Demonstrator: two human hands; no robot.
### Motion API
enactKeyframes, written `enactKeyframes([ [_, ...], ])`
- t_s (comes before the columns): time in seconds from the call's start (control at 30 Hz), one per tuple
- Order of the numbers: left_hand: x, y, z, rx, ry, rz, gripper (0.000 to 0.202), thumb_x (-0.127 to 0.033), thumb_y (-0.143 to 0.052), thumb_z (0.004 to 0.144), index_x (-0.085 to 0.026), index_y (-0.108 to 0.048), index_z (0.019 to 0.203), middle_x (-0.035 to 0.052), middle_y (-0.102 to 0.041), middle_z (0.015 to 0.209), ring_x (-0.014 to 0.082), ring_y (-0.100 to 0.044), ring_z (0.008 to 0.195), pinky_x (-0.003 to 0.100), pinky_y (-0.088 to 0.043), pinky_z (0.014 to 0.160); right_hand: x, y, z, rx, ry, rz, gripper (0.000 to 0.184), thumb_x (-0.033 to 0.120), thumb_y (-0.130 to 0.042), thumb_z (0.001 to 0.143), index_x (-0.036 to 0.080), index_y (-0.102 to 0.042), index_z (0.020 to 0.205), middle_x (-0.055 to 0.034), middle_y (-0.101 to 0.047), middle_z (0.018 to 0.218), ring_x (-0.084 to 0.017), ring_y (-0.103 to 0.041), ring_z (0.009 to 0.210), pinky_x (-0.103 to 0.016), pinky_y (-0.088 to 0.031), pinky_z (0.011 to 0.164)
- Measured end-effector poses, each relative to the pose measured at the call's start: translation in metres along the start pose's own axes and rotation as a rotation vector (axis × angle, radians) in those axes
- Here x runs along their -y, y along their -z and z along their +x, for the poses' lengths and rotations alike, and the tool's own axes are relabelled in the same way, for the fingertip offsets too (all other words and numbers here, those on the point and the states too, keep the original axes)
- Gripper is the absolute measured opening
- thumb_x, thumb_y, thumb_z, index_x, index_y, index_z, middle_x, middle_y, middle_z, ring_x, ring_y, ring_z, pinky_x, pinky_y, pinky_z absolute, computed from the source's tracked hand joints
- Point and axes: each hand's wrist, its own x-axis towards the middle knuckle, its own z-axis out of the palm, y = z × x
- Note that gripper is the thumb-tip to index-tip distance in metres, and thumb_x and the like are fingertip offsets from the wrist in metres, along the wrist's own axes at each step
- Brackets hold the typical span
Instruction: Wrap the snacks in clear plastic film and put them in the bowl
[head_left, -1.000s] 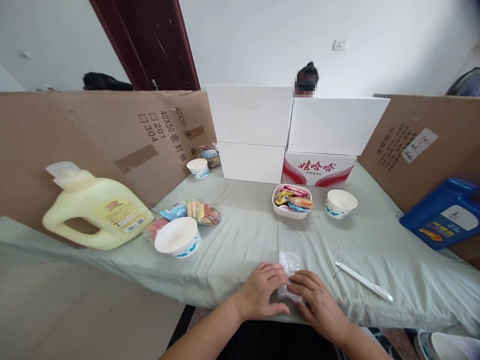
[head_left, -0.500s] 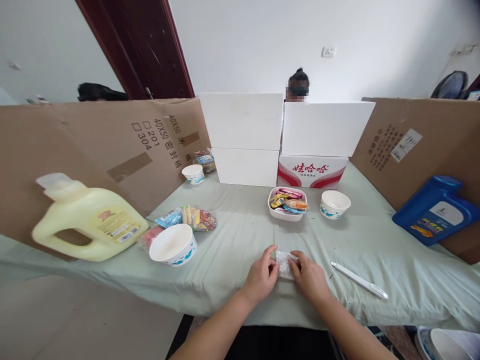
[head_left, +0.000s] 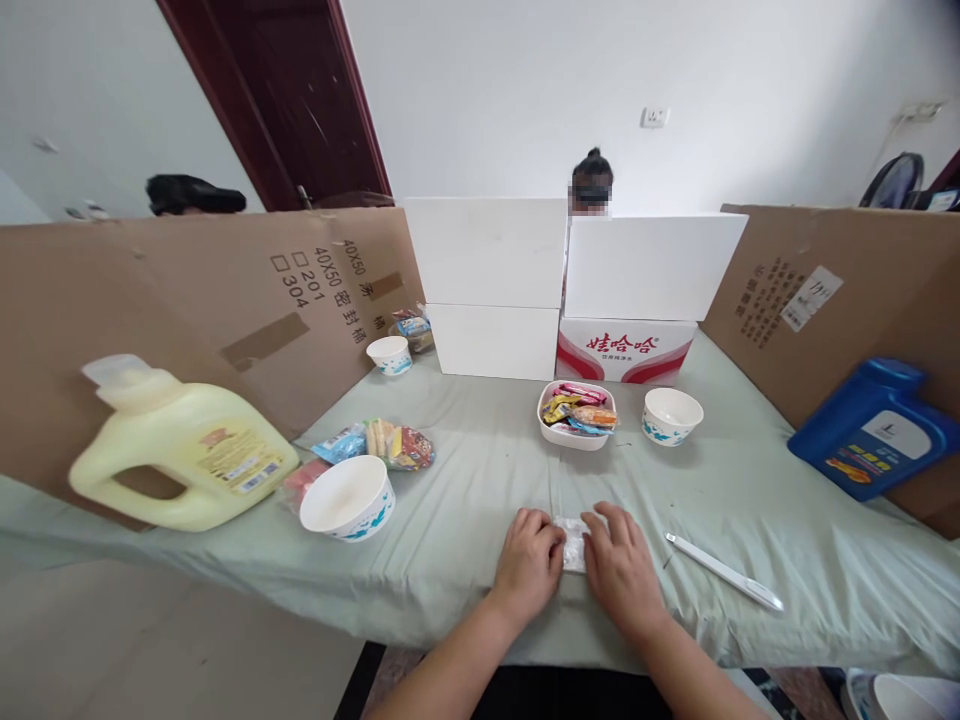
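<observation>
A small, clear, crinkled plastic packet lies flat on the cloth near the table's front edge, between my two hands. My left hand is closed at its left edge, fingers curled under and thumb side against the plastic. At the right edge my right hand holds the packet down, its fingers bent over that side. The hands cover both ends of the packet, and what it contains, if anything, is too unclear to name. Right of my right hand lies a slim white utility knife.
Ahead stand a white tub of wrapped snacks and a paper bowl. Left are another bowl, snack packets and a yellow jug. A blue bottle leans right. White boxes and cardboard border the table.
My left index finger, raised before, is now curled down with the others. My right fingers have stretched slightly forward over the packet's edge. The whole view has shifted a little.
</observation>
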Motion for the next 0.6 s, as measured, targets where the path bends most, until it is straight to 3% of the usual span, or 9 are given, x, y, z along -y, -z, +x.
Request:
enactKeyframes([
  [0.13, 0.006, -0.003, -0.002, -0.035, 0.018, -0.018, 0.02, -0.003, -0.053, 0.079, -0.019, -0.065, 0.08, 0.0048, -0.059, 0.084, 0.0219, -0.052, 0.086, 0.037, -0.049, 0.077, 0.003, -0.012, -0.01, 0.095, 0.275, 0.045, 0.054, 0.036, -0.045, 0.093, 0.017, -0.038, 0.143, -0.014, -0.044, 0.145, -0.027, -0.038, 0.136, -0.046, -0.036, 0.108],
  [0.2, 0.011, -0.004, -0.003, -0.091, 0.044, -0.022, 0.022, -0.002, -0.05, 0.08, -0.019, -0.064, 0.082, 0.005, -0.059, 0.086, 0.0219, -0.053, 0.087, 0.038, -0.049, 0.079, 0.004, -0.019, -0.015, 0.139, 0.274, 0.015, 0.071, 0.048, -0.05, 0.089, 0.012, -0.032, 0.147, -0.0171, -0.038, 0.149, -0.03, -0.034, 0.138, -0.048, -0.035, 0.109],
  [0.27, 0.014, -0.004, -0.006, -0.148, 0.069, -0.013, 0.024, -0.001, -0.047, 0.079, -0.018, -0.063, 0.085, 0.0055, -0.06, 0.089, 0.0223, -0.054, 0.088, 0.039, -0.049, 0.08, 0.007, -0.025, -0.023, 0.143, 0.245, -0.023, 0.079, 0.051, -0.056, 0.084, 0.01, -0.032, 0.147, -0.0185, -0.034, 0.15, -0.034, -0.033, 0.138, -0.05, -0.036, 0.108],
  [0.37, 0.016, -0.003, -0.008, -0.163, 0.064, 0.015, 0.022, -0.002, -0.047, 0.08, -0.018, -0.061, 0.085, 0.0054, -0.06, 0.088, 0.023, -0.055, 0.088, 0.04, -0.049, 0.079, 0.008, -0.029, -0.044, 0.11, 0.265, -0.058, 0.068, 0.03, -0.054, 0.085, 0.013, -0.032, 0.148, -0.0143, -0.036, 0.149, -0.031, -0.039, 0.135, -0.046, -0.041, 0.105],
  [0.43, 0.014, -0.004, -0.009, -0.144, 0.049, 0.037, 0.019, -0.005, -0.048, 0.081, -0.019, -0.061, 0.082, 0.0048, -0.06, 0.087, 0.0232, -0.055, 0.086, 0.04, -0.048, 0.078, 0.004, -0.025, -0.058, 0.132, 0.365, -0.016, 0.062, 0.016, -0.048, 0.086, 0.025, -0.036, 0.146, -0.0061, -0.048, 0.142, -0.025, -0.05, 0.127, -0.038, -0.047, 0.1],
  [0.5, 0.012, -0.005, -0.01, -0.134, 0.036, 0.062, 0.017, -0.007, -0.049, 0.081, -0.02, -0.06, 0.081, 0.0046, -0.059, 0.087, 0.0236, -0.054, 0.086, 0.04, -0.047, 0.076, -0.009, -0.014, -0.061, 0.204, 0.437, 0.087, 0.056, 0.015, -0.044, 0.086, 0.036, -0.046, 0.138, 0.0026, -0.062, 0.128, -0.02, -0.063, 0.111, -0.031, -0.053, 0.091],
  [0.57, 0.012, -0.007, -0.01, -0.126, 0.013, 0.081, 0.014, -0.009, -0.05, 0.082, -0.02, -0.059, 0.081, 0.005, -0.059, 0.088, 0.0242, -0.054, 0.086, 0.04, -0.047, 0.075, -0.03, 0.007, -0.044, 0.213, 0.343, 0.168, 0.048, 0.017, -0.041, 0.087, 0.039, -0.055, 0.127, 0.0041, -0.07, 0.115, -0.02, -0.068, 0.097, -0.031, -0.056, 0.084],
  [0.6, 0.013, -0.008, -0.01, -0.119, -0.004, 0.089, 0.013, -0.01, -0.05, 0.082, -0.02, -0.059, 0.081, 0.0053, -0.059, 0.089, 0.0244, -0.054, 0.087, 0.04, -0.047, 0.075, -0.044, 0.021, -0.028, 0.181, 0.246, 0.172, 0.045, 0.018, -0.04, 0.086, 0.034, -0.059, 0.124, 0.0007, -0.071, 0.112, -0.022, -0.068, 0.095, -0.033, -0.057, 0.082],
])
